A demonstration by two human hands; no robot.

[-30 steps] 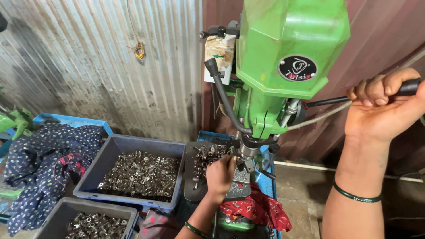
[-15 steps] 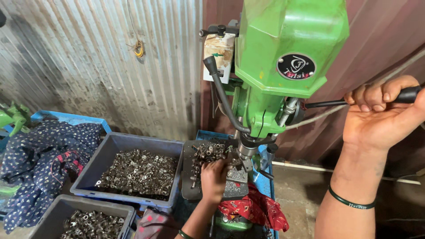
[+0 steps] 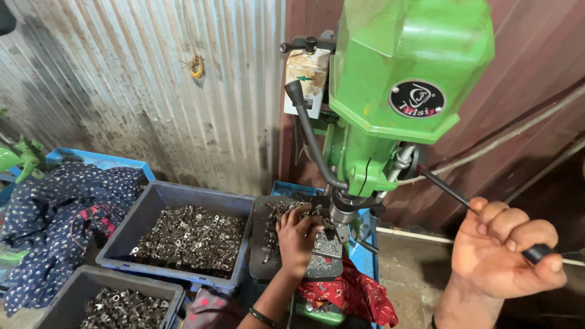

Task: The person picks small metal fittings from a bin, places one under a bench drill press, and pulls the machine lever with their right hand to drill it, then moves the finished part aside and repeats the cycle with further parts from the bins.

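Head view: round black badge (image 3: 417, 99), green drill press (image 3: 402, 73)

Your drill press (image 3: 408, 79) wears glossy green paint; the nuts (image 3: 189, 234) look like dull metal, and the wall (image 3: 122, 79) is rough corrugated sheet.

A small metal workshop in a tin shed.
I see a green drill press (image 3: 402, 91), corrugated sheet walls (image 3: 152, 79), and grey bins of metal parts (image 3: 183, 228).

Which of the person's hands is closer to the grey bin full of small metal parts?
The left. The left hand rests on the drill press table just right of the grey bin; the right hand grips the feed lever handle far off to the right.
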